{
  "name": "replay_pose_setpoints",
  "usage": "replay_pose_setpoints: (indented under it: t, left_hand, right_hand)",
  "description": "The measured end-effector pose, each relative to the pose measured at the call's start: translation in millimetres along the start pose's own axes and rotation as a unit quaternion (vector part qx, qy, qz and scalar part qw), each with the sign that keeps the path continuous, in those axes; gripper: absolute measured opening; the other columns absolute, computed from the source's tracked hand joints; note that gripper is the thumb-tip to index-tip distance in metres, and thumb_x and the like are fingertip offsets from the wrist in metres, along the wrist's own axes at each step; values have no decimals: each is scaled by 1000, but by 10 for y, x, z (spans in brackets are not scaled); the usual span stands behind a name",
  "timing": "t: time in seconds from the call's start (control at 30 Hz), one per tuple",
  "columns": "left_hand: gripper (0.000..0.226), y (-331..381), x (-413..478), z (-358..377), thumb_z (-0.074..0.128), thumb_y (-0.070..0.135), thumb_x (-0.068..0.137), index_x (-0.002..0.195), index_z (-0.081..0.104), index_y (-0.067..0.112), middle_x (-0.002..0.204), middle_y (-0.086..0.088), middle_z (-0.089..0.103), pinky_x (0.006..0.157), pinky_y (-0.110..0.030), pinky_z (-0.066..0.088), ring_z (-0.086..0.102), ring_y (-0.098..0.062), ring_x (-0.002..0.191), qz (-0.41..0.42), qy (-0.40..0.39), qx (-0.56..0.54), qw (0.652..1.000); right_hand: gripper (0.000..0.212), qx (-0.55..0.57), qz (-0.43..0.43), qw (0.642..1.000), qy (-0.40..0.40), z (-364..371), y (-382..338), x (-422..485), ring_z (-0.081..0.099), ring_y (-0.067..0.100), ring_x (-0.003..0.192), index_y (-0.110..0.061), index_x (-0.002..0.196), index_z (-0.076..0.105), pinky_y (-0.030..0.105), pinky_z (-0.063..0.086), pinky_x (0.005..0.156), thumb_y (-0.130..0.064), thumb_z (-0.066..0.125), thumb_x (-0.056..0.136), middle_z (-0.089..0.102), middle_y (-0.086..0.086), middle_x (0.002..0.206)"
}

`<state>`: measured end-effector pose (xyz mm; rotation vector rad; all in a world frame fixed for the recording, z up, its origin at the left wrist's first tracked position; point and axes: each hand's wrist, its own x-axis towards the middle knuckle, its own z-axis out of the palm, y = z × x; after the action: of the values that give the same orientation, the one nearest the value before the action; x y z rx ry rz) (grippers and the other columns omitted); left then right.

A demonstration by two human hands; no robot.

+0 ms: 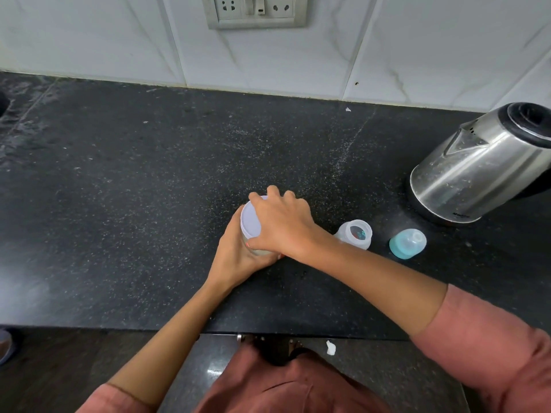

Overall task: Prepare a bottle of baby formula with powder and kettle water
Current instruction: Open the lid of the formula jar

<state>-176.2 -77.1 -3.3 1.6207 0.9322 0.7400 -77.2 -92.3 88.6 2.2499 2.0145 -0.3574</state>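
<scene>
Powder jar (pixel 258 251) stands on the dark desk (pixel 149 174), near the front edge, between the two hands. The left hand (pixel 238 254) is curled round its clear body from the near side and grips it. The right hand (pixel 283 225) lies over the white lid (pixel 250 219), with the fingers bent down around the rim and the thumb on the near edge, so it holds the lid from above.

I judge the jar as light, stiff plastic with a smooth and a little slippery wall. The body should be held firmly and low while the lid is taken at its rim. How full the jar is, I cannot tell.

Just beside the right wrist, a bit further, the baby bottle (pixel 354 234) stands open. It looks light and easy to tip over, so it is better to hold its body when filling. The teal cap (pixel 407 242) lies near it to the right. Further right, well apart from the hands, is the steel kettle (pixel 477 168), probably heavy if it holds water, and it may be hot. A wall socket (pixel 256 10) is on the tiles behind.
</scene>
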Motion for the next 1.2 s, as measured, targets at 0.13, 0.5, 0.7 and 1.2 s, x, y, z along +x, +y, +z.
replay_pose_setpoints:
  t: [0.13,0.5,0.7,1.2]
  left_hand:
    - [73,26,5,-22,77,38,47,106,40,58,101,36,59,75,-4,41,55,13,97,-3,2,18,1000]
    - [72,-29,39,-53,74,52,39,103,42,43,99,26,53,71,0,38,50,20,93,-19,-4,63,998]
    - [84,-44,35,-51,76,49,39,110,32,58,108,31,50,77,-5,40,48,17,101,-39,-9,49,998]
    - [89,-108,38,-36,77,49,39,117,33,47,113,26,50,83,-13,39,50,3,109,-41,-4,59,997]
  right_hand:
    - [69,13,-25,999,-20,-33,39,8,48,33,110,-20,134,36,32,33,69,-38,68,75,43,11,125]
    - [77,48,-232,957,-165,-137,299,146,21,19,133,-24,133,37,44,26,112,-4,72,67,34,-6,137]
    - [82,95,-78,990,-70,-183,237,79,33,28,128,-20,140,30,40,38,96,-49,68,73,38,5,137]
    - [78,86,-159,973,-143,-161,201,102,22,23,134,-23,138,31,38,33,105,-29,73,72,34,-1,140]
